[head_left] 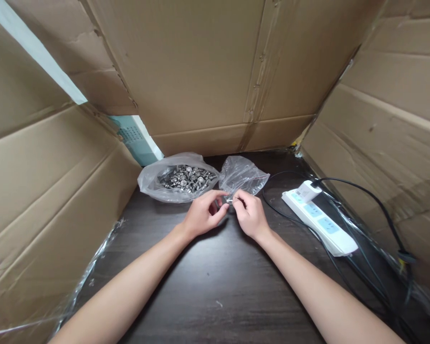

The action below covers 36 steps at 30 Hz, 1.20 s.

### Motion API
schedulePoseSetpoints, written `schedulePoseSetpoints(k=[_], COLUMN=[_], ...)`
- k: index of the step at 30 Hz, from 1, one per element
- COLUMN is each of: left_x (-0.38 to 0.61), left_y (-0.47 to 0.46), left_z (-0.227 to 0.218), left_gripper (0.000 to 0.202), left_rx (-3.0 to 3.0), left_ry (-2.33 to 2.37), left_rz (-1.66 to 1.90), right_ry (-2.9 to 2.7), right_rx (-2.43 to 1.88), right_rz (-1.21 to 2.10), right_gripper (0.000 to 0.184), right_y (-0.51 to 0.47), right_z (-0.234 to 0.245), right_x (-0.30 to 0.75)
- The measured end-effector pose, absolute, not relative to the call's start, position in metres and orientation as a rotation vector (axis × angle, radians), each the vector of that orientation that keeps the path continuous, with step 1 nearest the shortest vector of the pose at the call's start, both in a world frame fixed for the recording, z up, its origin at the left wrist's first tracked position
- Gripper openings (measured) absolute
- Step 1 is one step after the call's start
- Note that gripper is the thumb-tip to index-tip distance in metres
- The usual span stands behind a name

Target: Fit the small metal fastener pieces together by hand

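Head view. The tabletop [200, 291] is a dark brown surface with a fine wood-like grain and a soft sheen. Corrugated cardboard panels [200, 62], tan, creased and scored by fold lines, enclose it at the back and on both sides; glossy clear film [102, 253] runs along the lower left edge. At the centre, a small metal fastener [230, 200], silvery and apparently screw-like, though too small to identify with certainty, lies between the two hands above the tabletop. The left hand [205, 213] pinches it between thumb and fingertip, the other fingers curled; the right hand [251, 215] pinches its opposite end, fingers folded inward.

Behind the left hand, an open translucent plastic bag [151, 184], its rim loosely crumpled, contains a heap of shiny metal parts [188, 179], some showing round, disc-like heads. Just beside it, a clear plastic bag [241, 173] lies wrinkled beyond the right hand; its contents cannot be made out. To the right, a white, elongated power strip [320, 224] with pale blue socket faces bears a white plug-in adapter [308, 191], near a black cable [367, 188].
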<state>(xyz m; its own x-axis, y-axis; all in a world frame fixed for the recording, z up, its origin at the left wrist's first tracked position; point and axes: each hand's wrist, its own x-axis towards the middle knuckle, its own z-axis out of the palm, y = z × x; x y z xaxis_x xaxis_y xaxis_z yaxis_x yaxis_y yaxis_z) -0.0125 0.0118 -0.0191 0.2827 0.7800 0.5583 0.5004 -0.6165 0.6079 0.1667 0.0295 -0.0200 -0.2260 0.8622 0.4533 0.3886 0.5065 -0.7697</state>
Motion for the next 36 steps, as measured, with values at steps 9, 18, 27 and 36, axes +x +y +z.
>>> schedulePoseSetpoints(k=[9,18,27,36], left_x=[-0.012,-0.0129,-0.0142,-0.0116], left_y=[0.0133,0.0134,0.0136,0.012], left_z=[-0.0186,-0.0201,-0.0207,-0.0173], left_gripper=[0.015,0.017,0.037,0.017], left_rx=[2.218,2.192,2.169,2.187], left_ry=[1.2,1.157,1.104,1.117], left_rz=[1.234,1.188,1.179,1.245], right_ry=[-1.805,-1.792,-1.805,-1.802], right_rx=[-1.046,-1.027,-1.014,-1.039], right_rz=[0.684,0.689,0.707,0.722], right_gripper=[0.024,0.026,0.027,0.027], right_y=[0.0296,0.0283,0.029,0.029], right_z=[-0.0184,-0.0184,-0.0194,-0.0198], right_x=[0.1668,0.1675,0.1664,0.1662])
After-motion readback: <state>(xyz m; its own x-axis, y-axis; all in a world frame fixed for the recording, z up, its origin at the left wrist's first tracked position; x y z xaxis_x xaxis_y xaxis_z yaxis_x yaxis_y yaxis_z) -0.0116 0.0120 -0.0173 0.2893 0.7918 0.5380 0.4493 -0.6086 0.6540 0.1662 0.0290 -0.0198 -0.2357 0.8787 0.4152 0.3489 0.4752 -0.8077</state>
